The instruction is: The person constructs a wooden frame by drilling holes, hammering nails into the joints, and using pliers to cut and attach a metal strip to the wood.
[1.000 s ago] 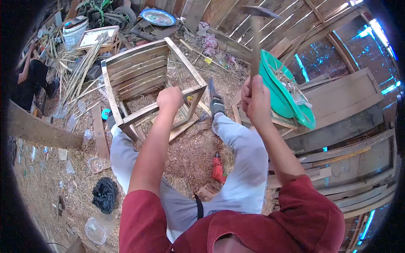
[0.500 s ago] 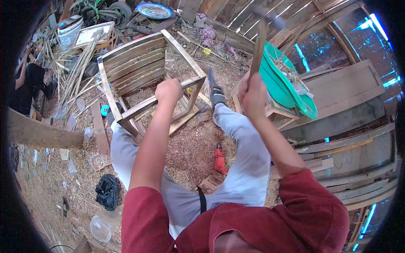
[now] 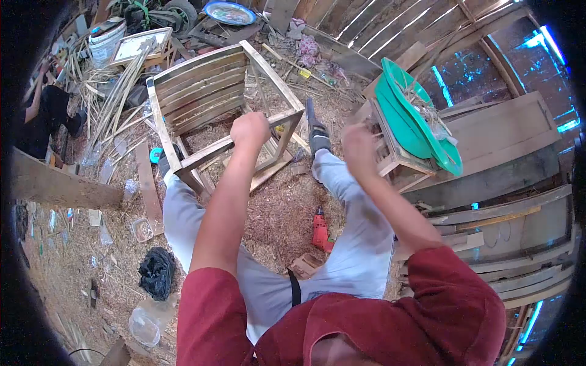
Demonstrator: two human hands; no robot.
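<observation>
1. Standing on the shavings-covered ground, a slatted wooden frame is directly before the person, with its near rail turned to them, perhaps so that this rail is easy to reach. Its near corner appears close to the left shin; whether the leg also supports it, I cannot tell.
2. To the right, a green plastic basin is tilted on a second wooden frame, which probably serves simply as a stand. The basin carries thin wood scraps.
3. Near the left leg, a crumpled black plastic bag lies on the ground, apart from the work, as if put aside.
4. The left hand is closed around the near rail of the slatted frame, it seems in order to keep it steady.
5. The right hand is raised in front of the right shin and is blurred. Its fingers look curled, but I cannot tell what it grips.
6. Between the legs lies a red power drill, touched by neither hand, maybe left there to be within reach.
</observation>
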